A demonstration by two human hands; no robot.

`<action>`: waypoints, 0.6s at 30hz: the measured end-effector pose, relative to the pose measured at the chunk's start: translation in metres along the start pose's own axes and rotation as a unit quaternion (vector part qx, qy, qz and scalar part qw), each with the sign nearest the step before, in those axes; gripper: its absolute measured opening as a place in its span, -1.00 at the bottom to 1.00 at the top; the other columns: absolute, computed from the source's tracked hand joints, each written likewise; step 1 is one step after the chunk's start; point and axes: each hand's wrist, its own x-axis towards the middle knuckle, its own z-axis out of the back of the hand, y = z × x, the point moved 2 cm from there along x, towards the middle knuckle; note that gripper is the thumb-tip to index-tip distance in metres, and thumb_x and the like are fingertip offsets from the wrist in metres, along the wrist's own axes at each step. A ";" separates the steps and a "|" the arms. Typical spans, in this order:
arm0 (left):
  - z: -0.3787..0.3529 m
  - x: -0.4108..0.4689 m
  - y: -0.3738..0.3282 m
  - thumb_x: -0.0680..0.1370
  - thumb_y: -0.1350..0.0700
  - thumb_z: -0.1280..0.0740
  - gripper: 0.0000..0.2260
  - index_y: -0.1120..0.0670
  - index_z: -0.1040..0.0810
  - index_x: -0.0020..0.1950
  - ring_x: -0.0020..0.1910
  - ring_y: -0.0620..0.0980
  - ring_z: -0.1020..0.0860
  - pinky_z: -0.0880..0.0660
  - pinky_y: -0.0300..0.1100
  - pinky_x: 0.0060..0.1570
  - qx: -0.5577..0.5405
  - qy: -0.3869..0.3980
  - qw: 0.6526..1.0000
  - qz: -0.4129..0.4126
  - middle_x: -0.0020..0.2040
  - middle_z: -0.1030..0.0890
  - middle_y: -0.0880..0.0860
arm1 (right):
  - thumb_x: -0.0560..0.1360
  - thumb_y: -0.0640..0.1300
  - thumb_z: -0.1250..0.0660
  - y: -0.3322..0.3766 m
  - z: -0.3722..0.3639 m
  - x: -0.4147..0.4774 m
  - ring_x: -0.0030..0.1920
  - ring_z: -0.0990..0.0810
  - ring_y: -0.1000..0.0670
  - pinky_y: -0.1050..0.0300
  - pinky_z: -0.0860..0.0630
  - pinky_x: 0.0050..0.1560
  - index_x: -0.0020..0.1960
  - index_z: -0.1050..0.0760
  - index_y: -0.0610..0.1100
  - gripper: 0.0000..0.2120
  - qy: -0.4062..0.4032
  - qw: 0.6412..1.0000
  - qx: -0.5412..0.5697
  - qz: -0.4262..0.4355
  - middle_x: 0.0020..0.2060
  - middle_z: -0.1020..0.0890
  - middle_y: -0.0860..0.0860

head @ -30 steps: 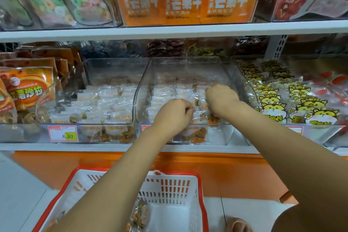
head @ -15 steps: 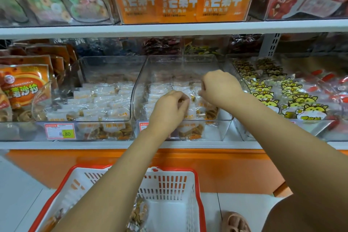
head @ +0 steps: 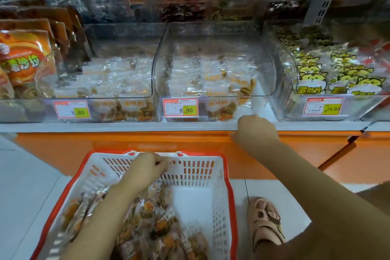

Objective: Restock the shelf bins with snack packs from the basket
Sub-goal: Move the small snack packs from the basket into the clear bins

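Head view: left hand [head: 147,170] fingers curled, seemingly empty, above snack packs [head: 152,224] in basket [head: 220,217]; right hand [head: 256,131] clenched.

Free basket [head: 191,202] floor beside snack packs [head: 152,228]

Down low sits the basket [head: 196,170], white slotted walls under a red rim, its near half heaped with clear snack packs [head: 156,226] showing orange and brown pieces, the far right corner bare white floor. Up on the shelf, the middle bin [head: 268,74], clear plastic with a high curved side and an 8.80 tag on its front, holds the same packs [head: 211,82] in rows, stacked deeper on its left than its right. Just beside it on the left, a matching bin [head: 105,110] with its own 8.80 tag holds more clear packs [head: 114,80] right across its width.
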 end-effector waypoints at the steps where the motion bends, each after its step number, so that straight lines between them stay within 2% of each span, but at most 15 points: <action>1: -0.011 0.003 0.015 0.59 0.07 -0.28 -0.62 0.07 -0.50 -0.44 -0.49 -0.02 -0.45 -0.32 -0.22 -0.44 0.022 0.030 0.998 0.041 -0.51 -0.46 0.00 | 0.57 -0.06 -0.24 -0.004 -0.018 0.004 -0.16 -0.50 -0.03 0.18 -0.39 -0.25 -0.15 -0.37 -0.15 -0.81 0.048 0.998 0.023 -0.019 -0.24 -0.46 -0.02; 3: -0.034 0.002 0.041 0.58 0.15 -0.28 -0.72 0.15 -0.58 -0.33 -0.51 -0.05 -0.41 -0.35 -0.28 -0.46 0.034 0.080 0.989 0.117 -0.51 -0.43 0.02 | 0.56 -0.06 -0.26 -0.006 -0.051 0.004 -0.11 -0.57 -0.04 0.21 -0.43 -0.22 -0.09 -0.49 -0.14 -0.85 0.123 0.988 0.086 -0.018 -0.17 -0.57 -0.05; 4: -0.046 0.000 0.054 0.57 0.17 -0.29 -0.79 0.15 -0.62 -0.24 -0.46 -0.03 -0.48 -0.46 -0.24 -0.37 0.028 0.106 0.985 0.136 -0.45 -0.51 0.05 | 0.57 -0.03 -0.27 -0.003 -0.066 0.002 -0.06 -0.59 -0.04 0.21 -0.43 -0.15 0.03 -0.53 -0.13 -0.83 0.152 0.982 0.114 -0.012 -0.08 -0.60 -0.05; 5: -0.058 -0.003 0.065 0.56 0.17 -0.30 -0.85 0.14 -0.64 -0.15 -0.38 -0.01 -0.55 -0.55 -0.13 -0.19 0.019 0.126 0.982 0.136 -0.37 -0.58 0.08 | 0.57 -0.03 -0.28 -0.001 -0.080 -0.002 -0.02 -0.59 -0.04 0.20 -0.44 -0.09 0.12 -0.51 -0.13 -0.79 0.172 0.973 0.153 -0.019 -0.03 -0.60 -0.03; 6: -0.070 -0.006 0.076 0.54 0.16 -0.32 -0.89 0.13 -0.62 -0.12 -0.31 -0.01 -0.57 -0.54 -0.05 -0.04 0.015 0.142 0.981 0.132 -0.29 -0.61 0.09 | 0.57 -0.05 -0.30 0.002 -0.096 -0.005 -0.02 -0.59 -0.03 0.20 -0.47 -0.06 0.16 -0.50 -0.13 -0.78 0.189 0.959 0.208 -0.042 -0.01 -0.59 -0.01; 7: -0.080 -0.011 0.083 0.54 0.14 -0.33 -0.92 0.12 -0.60 -0.10 -0.26 -0.02 -0.55 -0.52 -0.05 0.01 0.011 0.155 0.979 0.129 -0.24 -0.60 0.08 | 0.55 -0.09 -0.32 0.006 -0.112 -0.008 -0.04 -0.60 -0.02 0.23 -0.51 -0.08 0.15 -0.50 -0.13 -0.80 0.189 0.941 0.273 -0.068 0.00 -0.60 0.00; 9: -0.098 -0.021 0.091 0.56 0.15 -0.32 -0.88 0.16 -0.61 -0.02 -0.16 -0.01 -0.54 -0.48 -0.16 -0.09 0.012 0.180 0.976 0.125 -0.11 -0.60 0.08 | 0.54 -0.19 -0.33 0.013 -0.142 -0.011 -0.18 -0.60 0.03 0.35 -0.50 -0.30 0.03 -0.54 -0.14 -0.92 0.155 0.912 0.361 -0.118 -0.06 -0.63 0.00; 11: -0.114 -0.024 0.094 0.57 0.17 -0.29 -0.78 0.22 -0.55 0.17 -0.15 -0.01 -0.53 -0.41 -0.21 -0.20 0.016 0.185 0.974 0.127 -0.02 -0.59 0.13 | 0.53 -0.27 -0.29 0.016 -0.165 -0.008 -0.30 -0.57 0.07 0.39 -0.37 -0.47 0.00 -0.56 -0.19 -0.90 0.094 0.894 0.408 -0.163 -0.07 -0.67 -0.05; 13: -0.127 -0.024 0.094 0.57 0.15 -0.28 -0.64 0.16 -0.39 0.36 -0.22 -0.04 -0.49 -0.43 -0.21 -0.27 0.001 0.188 0.971 0.147 -0.08 -0.56 0.10 | 0.53 -0.30 -0.25 0.015 -0.173 0.000 -0.35 -0.53 0.10 0.40 -0.31 -0.51 -0.03 -0.53 -0.20 -0.90 0.070 0.894 0.404 -0.182 -0.14 -0.64 -0.03; 14: -0.132 -0.022 0.094 0.57 0.13 -0.29 -0.61 0.14 -0.35 0.39 -0.23 -0.05 -0.48 -0.45 -0.23 -0.29 -0.003 0.188 0.970 0.155 -0.11 -0.54 0.07 | 0.53 -0.29 -0.24 0.015 -0.172 0.004 -0.37 -0.50 0.11 0.39 -0.31 -0.51 -0.08 -0.50 -0.17 -0.91 0.077 0.897 0.395 -0.183 -0.21 -0.61 0.01; 16: -0.142 -0.013 0.094 0.57 0.13 -0.28 -0.64 0.10 -0.37 0.36 -0.23 -0.10 -0.47 -0.42 -0.33 -0.33 0.023 0.190 0.969 0.154 -0.10 -0.51 0.01 | 0.54 -0.29 -0.23 0.013 -0.175 0.015 -0.39 -0.49 0.11 0.35 -0.34 -0.48 -0.16 -0.48 -0.12 -0.86 0.091 0.895 0.396 -0.184 -0.26 -0.59 0.01; 18: -0.149 -0.003 0.093 0.57 0.13 -0.27 -0.65 0.10 -0.38 0.35 -0.13 -0.09 -0.50 -0.44 -0.35 -0.23 0.060 0.203 0.967 0.143 -0.04 -0.49 -0.02 | 0.50 -0.33 -0.22 0.012 -0.177 0.020 -0.40 -0.48 0.09 0.31 -0.33 -0.48 -0.23 -0.45 -0.12 -0.81 0.088 0.907 0.367 -0.189 -0.28 -0.58 -0.01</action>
